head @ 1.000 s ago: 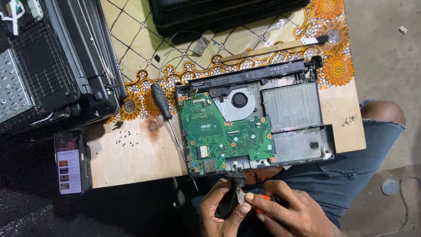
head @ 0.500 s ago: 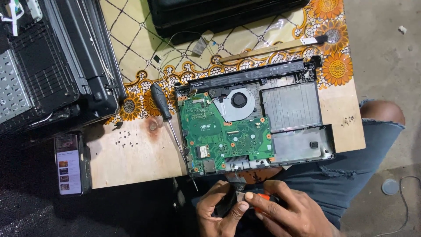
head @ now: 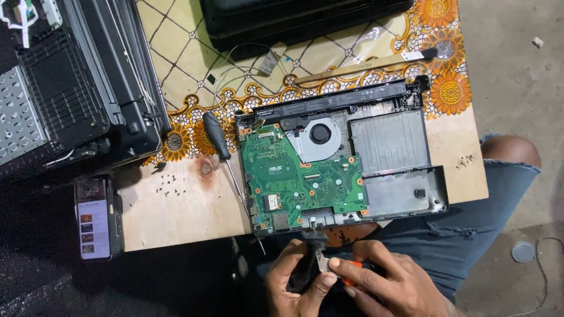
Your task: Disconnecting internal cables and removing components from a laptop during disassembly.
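Both hands: low at 6 o'clock, just below the laptop base (head: 411,194)
Left hand (head: 294,282): fingers curled round a dark handle; long axis points toward 12 o'clock
Right hand (head: 382,285): fingertips pinch a small pale part (head: 322,263), orange tool (head: 351,271) under the fingers; nearer hand
Green board (head: 299,176): 12 o'clock from the fingers, near
Black screwdriver (head: 220,144): 11 o'clock, well apart

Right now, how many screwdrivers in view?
2. A black-handled screwdriver lies on the table left of the green board; an orange-handled one sits in the right hand, mostly covered.
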